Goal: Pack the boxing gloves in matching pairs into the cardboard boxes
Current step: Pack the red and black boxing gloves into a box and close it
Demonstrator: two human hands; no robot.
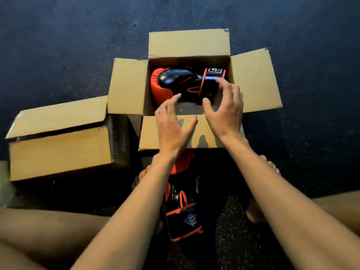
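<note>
Brown cardboard box [255, 80], all four flaps folded out, stands on a dark speckled floor [58, 45]. One red-and-black boxing glove [175, 80] lies on its side inside, padded end to the left, cuff to the right. Left hand [171, 123] is over the near edge of the opening, fingers spread and fairly straight, holding nothing. Right hand [224, 106] is also spread, with loosely curved fingers above the glove's cuff. Cannot tell whether the tips touch it; no grip is closed. Second glove [183, 209], same red and black, lies on the floor between the person's legs, outside the box. Another cardboard box [58, 151] sits to the left, top flaps partly down, contents hidden. Judgement: this pair is half packed. The floor glove needs to go in beside its mate before the flaps are shut. How many pairs are already done cannot be read from here.
</note>
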